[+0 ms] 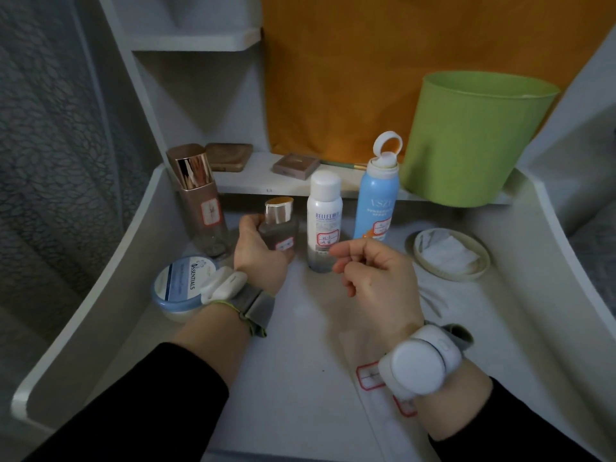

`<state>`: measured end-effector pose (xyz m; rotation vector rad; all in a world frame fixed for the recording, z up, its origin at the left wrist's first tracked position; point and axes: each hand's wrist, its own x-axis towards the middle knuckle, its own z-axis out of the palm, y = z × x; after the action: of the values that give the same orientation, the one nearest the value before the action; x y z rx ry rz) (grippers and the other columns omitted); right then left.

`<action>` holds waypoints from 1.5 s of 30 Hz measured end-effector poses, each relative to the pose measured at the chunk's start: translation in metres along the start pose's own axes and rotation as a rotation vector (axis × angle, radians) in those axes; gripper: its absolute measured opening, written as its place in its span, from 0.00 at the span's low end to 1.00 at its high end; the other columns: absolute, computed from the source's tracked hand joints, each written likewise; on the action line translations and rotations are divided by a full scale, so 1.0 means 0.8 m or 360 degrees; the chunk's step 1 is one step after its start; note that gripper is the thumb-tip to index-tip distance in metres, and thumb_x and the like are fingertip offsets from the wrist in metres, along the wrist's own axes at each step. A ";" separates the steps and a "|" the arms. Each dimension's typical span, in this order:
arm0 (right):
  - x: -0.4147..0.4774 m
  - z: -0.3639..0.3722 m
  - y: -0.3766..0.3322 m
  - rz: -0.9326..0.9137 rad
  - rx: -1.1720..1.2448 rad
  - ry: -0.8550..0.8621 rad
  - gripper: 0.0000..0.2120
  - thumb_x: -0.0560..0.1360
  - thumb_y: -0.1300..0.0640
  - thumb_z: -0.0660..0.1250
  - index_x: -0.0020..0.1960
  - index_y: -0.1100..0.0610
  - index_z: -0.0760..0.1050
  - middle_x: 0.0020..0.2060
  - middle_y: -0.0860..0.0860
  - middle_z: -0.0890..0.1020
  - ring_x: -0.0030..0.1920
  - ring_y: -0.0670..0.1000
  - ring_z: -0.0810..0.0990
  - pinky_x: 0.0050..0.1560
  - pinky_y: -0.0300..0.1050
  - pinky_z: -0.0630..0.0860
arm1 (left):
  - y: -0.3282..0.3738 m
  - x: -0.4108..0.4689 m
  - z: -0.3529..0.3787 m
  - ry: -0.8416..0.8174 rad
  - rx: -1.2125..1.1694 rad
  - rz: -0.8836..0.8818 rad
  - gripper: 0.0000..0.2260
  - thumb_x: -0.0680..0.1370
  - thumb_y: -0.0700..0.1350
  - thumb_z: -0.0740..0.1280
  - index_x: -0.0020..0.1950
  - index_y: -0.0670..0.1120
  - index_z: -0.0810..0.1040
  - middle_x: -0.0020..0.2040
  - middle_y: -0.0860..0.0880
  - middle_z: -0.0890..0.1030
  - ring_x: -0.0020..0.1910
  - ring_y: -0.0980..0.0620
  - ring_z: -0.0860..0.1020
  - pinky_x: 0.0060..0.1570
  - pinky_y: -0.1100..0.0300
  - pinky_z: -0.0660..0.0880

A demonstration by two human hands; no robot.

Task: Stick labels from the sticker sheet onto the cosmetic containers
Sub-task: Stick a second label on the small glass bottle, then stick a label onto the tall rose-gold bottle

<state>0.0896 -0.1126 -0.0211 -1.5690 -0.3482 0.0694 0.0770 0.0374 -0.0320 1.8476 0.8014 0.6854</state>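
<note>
Fingers [248, 225] of left hand [260, 258] mostly hidden behind small bottle [280, 228]; sticker sheet [368, 376] half-covered.

Four bottles [200, 208] [281, 230] [324, 221] [375, 208], one jar [176, 288], two compacts [228, 156] [295, 166], one green bucket [473, 138], one dish [480, 266], one sticker sheet [368, 375], two hands [258, 258] [376, 278].

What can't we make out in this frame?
Head view only.
- Sticker sheet: largely under the right wrist band; remaining labels uncountable.
- Writing on the white bottle's label: too small, blurred.
- Jar: right side behind the left wrist band.
- Small bottle: lower left side covered by the left hand.
</note>
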 end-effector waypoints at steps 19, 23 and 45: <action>0.002 -0.002 -0.039 0.0119 -0.0105 -0.0193 0.16 0.70 0.75 0.60 0.38 0.57 0.79 0.31 0.54 0.80 0.30 0.50 0.74 0.30 0.41 0.71 | -0.005 -0.042 -0.050 -0.0209 0.0263 0.0185 0.34 0.71 0.34 0.71 0.74 0.48 0.63 0.70 0.46 0.71 0.67 0.45 0.71 0.67 0.51 0.69; -0.002 0.001 -0.047 0.0115 -0.0247 -0.0330 0.17 0.70 0.74 0.60 0.38 0.55 0.79 0.31 0.51 0.81 0.29 0.48 0.76 0.30 0.39 0.75 | 0.003 -0.057 -0.067 -0.0076 0.0088 0.0318 0.28 0.71 0.32 0.71 0.68 0.48 0.68 0.67 0.46 0.73 0.65 0.46 0.73 0.65 0.56 0.70; -0.022 0.028 -0.057 0.0036 -0.0317 -0.0599 0.16 0.72 0.75 0.61 0.42 0.57 0.80 0.34 0.52 0.82 0.32 0.48 0.78 0.33 0.38 0.76 | 0.013 0.051 -0.082 0.0545 0.0099 -0.0075 0.23 0.72 0.41 0.72 0.64 0.42 0.69 0.64 0.40 0.75 0.64 0.39 0.73 0.65 0.48 0.68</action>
<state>0.0590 -0.0963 0.0197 -1.7567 -0.6481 0.3604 0.0560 0.1019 0.0061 1.7841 1.0942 0.9720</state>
